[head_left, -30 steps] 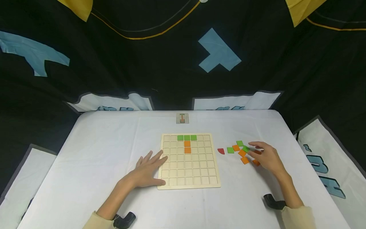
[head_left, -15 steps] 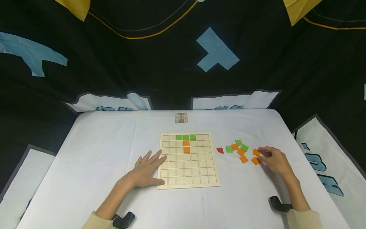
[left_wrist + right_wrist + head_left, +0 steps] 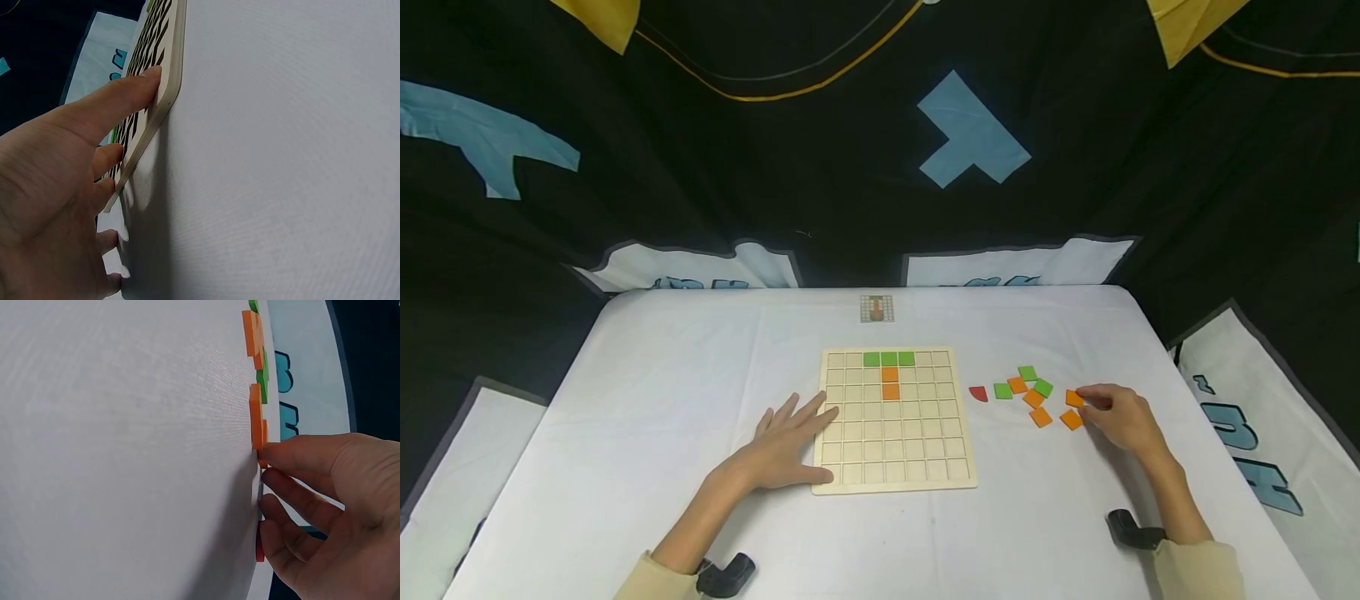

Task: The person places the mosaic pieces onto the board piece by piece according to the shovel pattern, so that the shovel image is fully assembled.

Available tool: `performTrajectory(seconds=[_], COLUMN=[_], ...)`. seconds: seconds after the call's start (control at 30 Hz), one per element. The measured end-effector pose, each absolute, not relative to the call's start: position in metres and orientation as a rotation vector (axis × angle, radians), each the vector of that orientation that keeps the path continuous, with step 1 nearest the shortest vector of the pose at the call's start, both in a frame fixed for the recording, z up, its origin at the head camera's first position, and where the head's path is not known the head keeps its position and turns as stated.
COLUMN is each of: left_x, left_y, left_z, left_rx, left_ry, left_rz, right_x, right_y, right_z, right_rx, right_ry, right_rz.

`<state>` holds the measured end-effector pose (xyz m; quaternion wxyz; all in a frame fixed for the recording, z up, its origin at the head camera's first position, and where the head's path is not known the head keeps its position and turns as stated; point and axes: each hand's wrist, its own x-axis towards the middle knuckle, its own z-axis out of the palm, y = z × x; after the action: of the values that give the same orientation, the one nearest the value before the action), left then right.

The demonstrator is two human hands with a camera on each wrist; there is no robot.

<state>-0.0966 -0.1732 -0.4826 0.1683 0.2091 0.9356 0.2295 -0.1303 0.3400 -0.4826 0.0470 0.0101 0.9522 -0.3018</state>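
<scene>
My left hand (image 3: pixel 782 450) lies spread on the left edge of a light wooden grid board (image 3: pixel 925 467). In the left wrist view its thumb (image 3: pixel 134 94) rests on the board's corner. Set in the grid are a top row of green square tiles (image 3: pixel 889 359) with two orange tiles (image 3: pixel 890 383) below the middle one. To the right of the board, my right hand (image 3: pixel 1120 417) pinches an orange square tile (image 3: pixel 1072 398) at its right side between thumb and index finger, low at the tabletop. Another orange tile (image 3: pixel 1071 419) lies just below it, near the thumb.
Left of the right hand lie several loose orange tiles (image 3: pixel 1033 398) and green tiles (image 3: pixel 1042 387). A red quarter-round piece (image 3: pixel 978 393) lies nearest the board. A small card with a grid picture (image 3: pixel 877 308) is at the back of the white table (image 3: pixel 700 358).
My right hand has shifted right and slightly toward me, off the green tile, uncovering the orange tile now at its fingertips. The left hand has stayed on the board's edge.
</scene>
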Motion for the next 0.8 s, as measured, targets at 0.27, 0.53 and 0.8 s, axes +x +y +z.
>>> performTrajectory(seconds=[0.27, 0.53, 0.8], left_x=[-0.0964, -0.0966, -0.0966], left_y=[-0.1726, -0.1723, -0.1716], left_z=[-0.4828, -0.4833, -0.4823], left_rx=[0.589, 0.588, 0.588], left_ry=[2.658, 2.662, 2.660], left_rz=[0.655, 0.643, 0.643], right_x=[-0.1363, -0.1388, -0.1407], right_y=[0.3399, 0.3405, 0.3321], right_z=[-0.4862, -0.4871, -0.4809], right_rx=[0.010, -0.005, -0.042], right_ry=[2.933, 2.940, 2.987], right_rz=[-0.899, -0.873, -0.883])
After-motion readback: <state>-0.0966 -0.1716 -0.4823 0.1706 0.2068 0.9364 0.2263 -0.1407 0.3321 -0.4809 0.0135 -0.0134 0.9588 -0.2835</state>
